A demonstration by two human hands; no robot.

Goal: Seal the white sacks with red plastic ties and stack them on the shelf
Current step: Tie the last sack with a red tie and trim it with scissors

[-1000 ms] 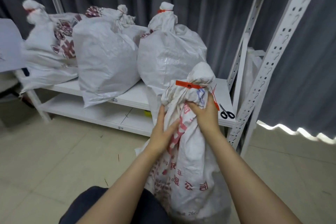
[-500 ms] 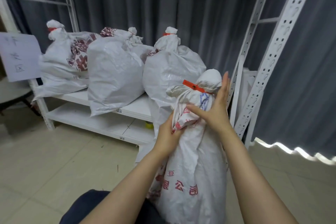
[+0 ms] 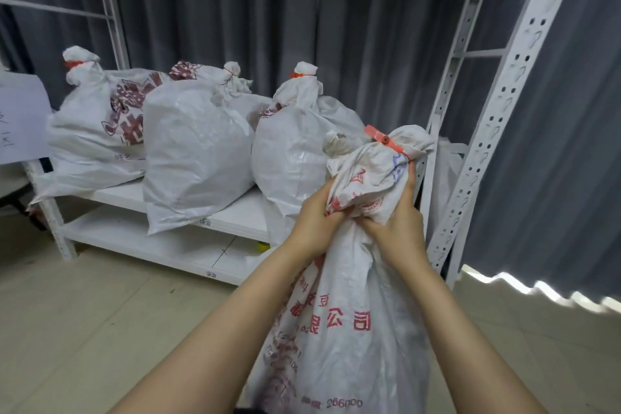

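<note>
While two bare forearms stretched forward from the bottom edge, both hands gripped the white sack (image 3: pixel 346 329) just below its gathered neck. The left hand (image 3: pixel 314 222) held the left side, its fingers (image 3: pixel 331 212) curled tight into the bunched cloth. The right hand (image 3: pixel 396 228) held the right side, its fingers wrapped round the fabric and clamped on it. The two hands met at the middle of the neck. The sack stood upright between the arms, printed with red characters, and its bottom ran out of view. A red tie (image 3: pixel 386 141) cinched the neck above the hands, with a tuft of cloth puffing out over it. The sack was in front of the right end of the shelf (image 3: pixel 235 212), not on it.

Beyond, pale floor tiles (image 3: pixel 84 329) led to the low white shelf. Three tied white sacks sat on its upper board in a row: a left sack (image 3: pixel 90 131) with red print, a middle sack (image 3: pixel 195 151), and a right sack (image 3: pixel 292 151) just behind the held one. Each showed a red band at its neck. A small yellow object (image 3: pixel 262 247) lay on the lower board. A sheet of paper (image 3: pixel 20 118) hung at the far left. White perforated rack posts (image 3: pixel 497 118) rose on the right, and grey curtains (image 3: pixel 235 10) closed the background.
</note>
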